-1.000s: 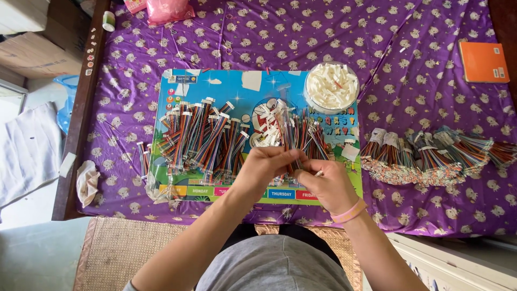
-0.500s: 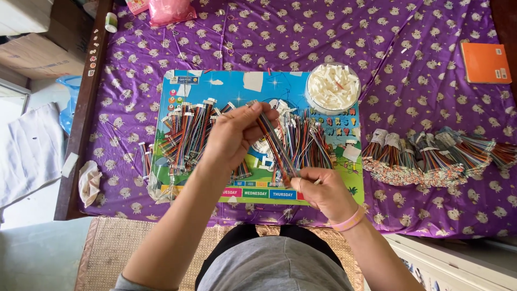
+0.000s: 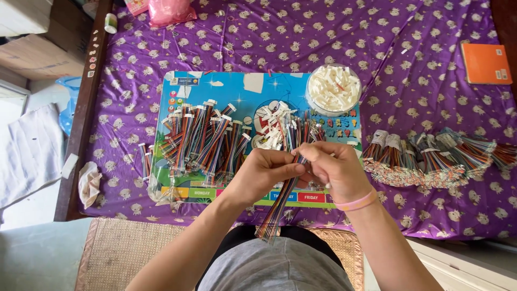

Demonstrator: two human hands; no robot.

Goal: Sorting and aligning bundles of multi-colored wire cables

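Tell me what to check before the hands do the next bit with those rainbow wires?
1. Both hands on the wire bundle: ok, left hand and right hand pinch its top.
2. Loose end hanging free: ok, over the lap.
3. Bowl of white connectors within reach: ok.
4. Connector seated on the wires: cannot tell, fingers hide it.
5. Finished bundles kept apart: ok, on the cloth to the right.

I saw the flat bundle of multicoloured ribbon wires (image 3: pixel 280 205) held upright between both hands, its loose end hanging toward my lap.
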